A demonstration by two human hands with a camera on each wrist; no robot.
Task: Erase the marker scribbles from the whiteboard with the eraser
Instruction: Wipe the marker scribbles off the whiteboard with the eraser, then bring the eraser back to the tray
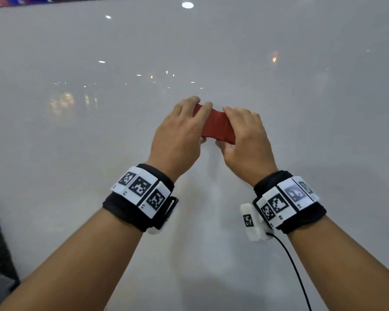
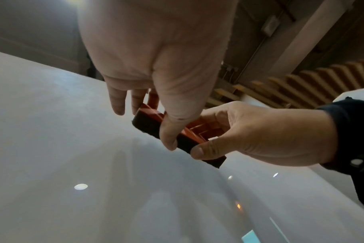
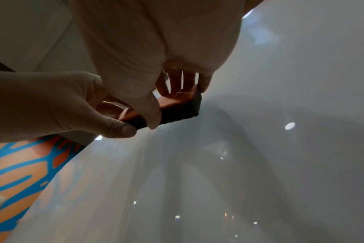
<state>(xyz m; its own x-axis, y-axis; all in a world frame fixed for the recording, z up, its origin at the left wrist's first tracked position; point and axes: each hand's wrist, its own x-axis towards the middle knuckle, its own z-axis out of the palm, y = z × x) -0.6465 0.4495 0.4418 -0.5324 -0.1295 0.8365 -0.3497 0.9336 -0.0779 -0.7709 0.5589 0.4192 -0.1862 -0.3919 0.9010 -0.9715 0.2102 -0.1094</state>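
whiteboard point(image 1: 76, 153): no marker scribbles visible in any view; erasing looks done or nearly so, judging by bare surface; eraser point(image 1: 216, 125), red back, dark felt: held at board centre; left hand point(image 1: 177, 138) and right hand point(image 1: 247, 140) each curled round one end; containers: none in view

- The whiteboard point(image 1: 76, 142) fills nearly all I see in front of me: a wide, white, glossy surface running from near me to the far edge.
- Its sheen carries small bright reflections of lights, thickest across the far middle, with a faint orange glint at far right.
- Soft grey shadows of my arms lie on its near middle.
- The eraser point(image 1: 216, 125), red-backed with dark felt below, sits over its centre; I cannot tell whether the felt touches the board.
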